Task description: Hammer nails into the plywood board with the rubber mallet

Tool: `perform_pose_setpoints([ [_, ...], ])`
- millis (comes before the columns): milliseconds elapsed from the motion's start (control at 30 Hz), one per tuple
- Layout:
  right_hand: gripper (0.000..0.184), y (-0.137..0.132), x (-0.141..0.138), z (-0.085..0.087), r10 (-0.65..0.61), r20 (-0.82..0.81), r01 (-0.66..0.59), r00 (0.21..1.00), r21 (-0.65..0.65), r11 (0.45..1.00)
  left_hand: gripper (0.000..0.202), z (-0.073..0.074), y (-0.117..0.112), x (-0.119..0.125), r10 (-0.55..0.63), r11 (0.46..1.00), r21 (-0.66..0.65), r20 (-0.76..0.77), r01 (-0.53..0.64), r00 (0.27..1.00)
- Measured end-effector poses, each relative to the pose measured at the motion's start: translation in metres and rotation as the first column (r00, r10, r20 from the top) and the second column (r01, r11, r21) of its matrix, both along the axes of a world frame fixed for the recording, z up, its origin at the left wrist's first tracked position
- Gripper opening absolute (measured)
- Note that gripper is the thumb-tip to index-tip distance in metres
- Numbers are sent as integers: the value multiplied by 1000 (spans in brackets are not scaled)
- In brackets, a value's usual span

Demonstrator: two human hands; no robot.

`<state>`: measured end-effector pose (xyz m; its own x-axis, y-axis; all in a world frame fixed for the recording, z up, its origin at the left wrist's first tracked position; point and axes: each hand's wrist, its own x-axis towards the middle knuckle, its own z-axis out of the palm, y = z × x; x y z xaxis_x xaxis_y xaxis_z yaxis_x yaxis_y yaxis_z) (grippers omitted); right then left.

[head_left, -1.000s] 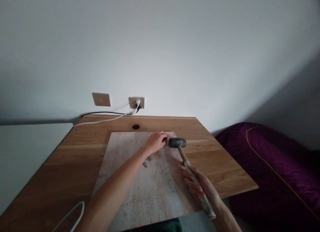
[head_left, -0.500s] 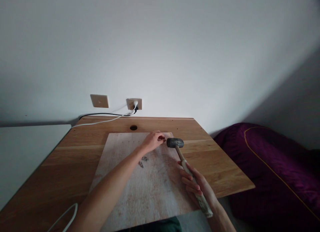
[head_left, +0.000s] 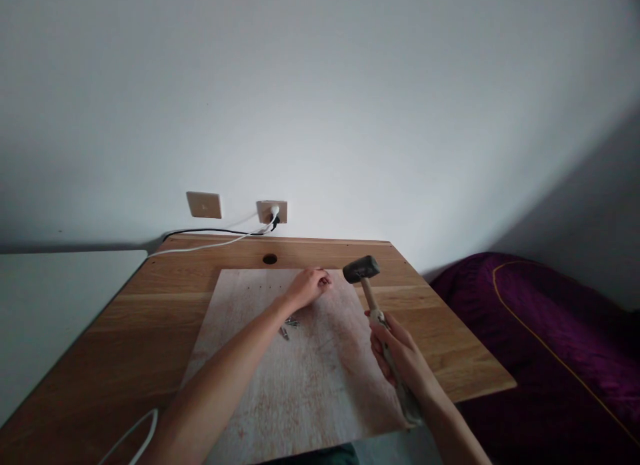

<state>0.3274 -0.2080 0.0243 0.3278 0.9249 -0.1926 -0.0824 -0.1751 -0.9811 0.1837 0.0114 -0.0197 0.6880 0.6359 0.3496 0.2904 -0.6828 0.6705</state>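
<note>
My right hand (head_left: pixel 397 348) is wrapped round the handle of a mallet (head_left: pixel 361 269) with a dark head, raised over the right side of a pale, worn wooden board (head_left: pixel 300 385). Close to the board's far edge, my left hand (head_left: pixel 309 286) is closed in a pinch; whatever its fingers hold is too small to make out. The mallet head hangs just right of those fingertips, apart from them. A small pile of metal nails or screws (head_left: pixel 290 326) lies on the board beside my left forearm. Several dark dots (head_left: pixel 260 287) form a row left of my left hand.
The board rests on a wooden table (head_left: pixel 450 338) against a white wall. Black and white cables (head_left: pixel 215 243) run along the table's back to a wall socket (head_left: pixel 273 212). A white surface (head_left: pixel 60 305) adjoins on the left; a purple cushioned piece (head_left: pixel 505 331) stands right.
The mallet has risen and shifted slightly right, its head now tilted away from my left fingertips. My left hand stays pinched at nearly the same spot. The view has shifted slightly.
</note>
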Motion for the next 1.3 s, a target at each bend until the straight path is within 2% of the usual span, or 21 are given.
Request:
perform_pose_setpoints([
  [100,43,1,-5,5,2,216,-8,976,26,1000,13,0,0,0,2,1000,5,-21,-2,1000],
  [233,42,1,-15,8,28,339,-54,940,67,996,49,-1,-2,-1,50,998,28,-66,-48,997],
  [333,41,3,-17,7,55,408,-74,911,30,997,57,-1,-3,-3,67,998,23,-63,-65,996],
  [500,49,5,-13,0,170,412,-136,895,-111,984,48,1,-5,-4,75,997,28,-49,-74,996],
  [667,61,4,-15,6,99,372,-79,923,-68,995,37,1,-5,-4,56,998,32,-67,-54,996],
  [767,55,7,-14,9,137,420,-108,897,-94,990,37,2,-4,-4,53,998,49,-77,-50,996],
  [867,51,11,-12,2,189,447,-151,874,-119,981,35,4,-5,-5,58,996,67,-104,-51,993],
  [1067,53,12,-9,-12,169,441,-153,882,-71,986,36,5,-6,-6,54,996,80,-114,-45,992],
  [1200,50,11,-12,-6,170,430,-148,887,-85,985,34,3,-6,-6,61,995,82,-108,-53,992],
  [1300,45,10,-17,3,67,377,-84,924,29,996,32,3,-5,-6,60,995,82,-114,-51,992],
])
